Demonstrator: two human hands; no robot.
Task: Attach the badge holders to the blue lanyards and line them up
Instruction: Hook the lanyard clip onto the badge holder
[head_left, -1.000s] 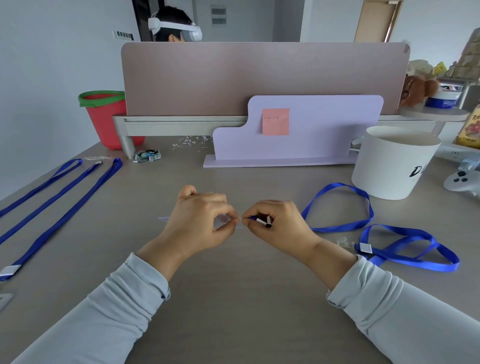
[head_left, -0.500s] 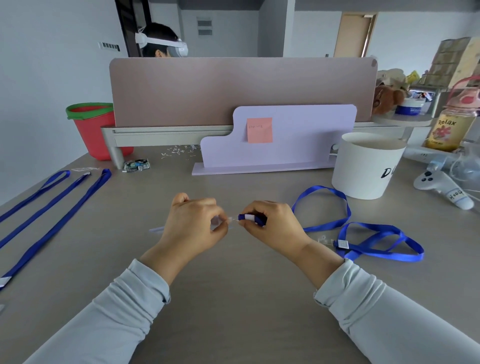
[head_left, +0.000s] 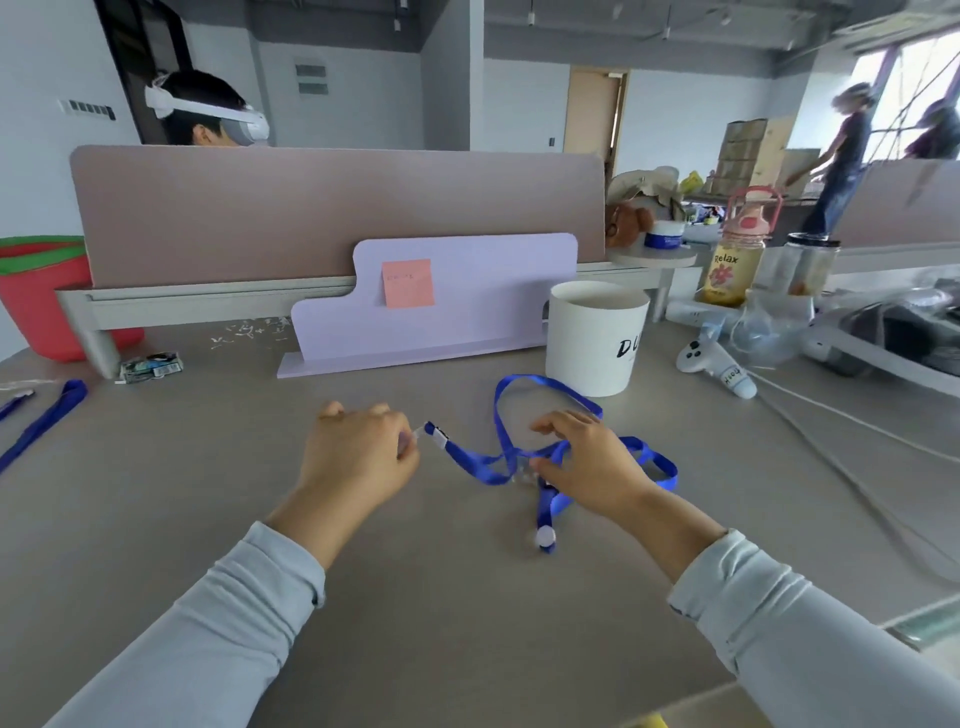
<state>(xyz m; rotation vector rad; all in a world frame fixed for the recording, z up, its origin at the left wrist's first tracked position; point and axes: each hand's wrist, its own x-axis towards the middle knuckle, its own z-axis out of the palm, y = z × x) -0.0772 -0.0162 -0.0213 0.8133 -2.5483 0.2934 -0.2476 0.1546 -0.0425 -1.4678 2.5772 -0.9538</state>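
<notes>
Left hand: over the middle of the worktop, fingers curled in, thumb and forefinger pinching a small clear piece that looks like the badge holder. Most of it is hidden in the hand and blurred.
Right hand: right of the left hand and well apart from it, thumb and fingers spread and only loosely bent, closed on nothing. It sits over the tangled straps. Whether it touches them is not clear.
Blue lanyard: its white-clipped end meets the clear piece at the left hand's fingertips. The strap runs right across the worktop and rises into a loop just near the white cup.
Second lanyard: crossed with the first under the right hand. One end with a pale tag lies nearer, below the hand.
Laid-out lanyards: far left edge of the worktop, stretched straight side by side, only partly in view.
Lilac stand: at the far side of the worktop, upright, a pink note stuck on its face.
Partition: behind the stand, a person in a white headset beyond it.
Red bucket: far left, green rim.
White controller: right of the cup, lying on the worktop.
Bottle: far right, labelled "Relax".
</notes>
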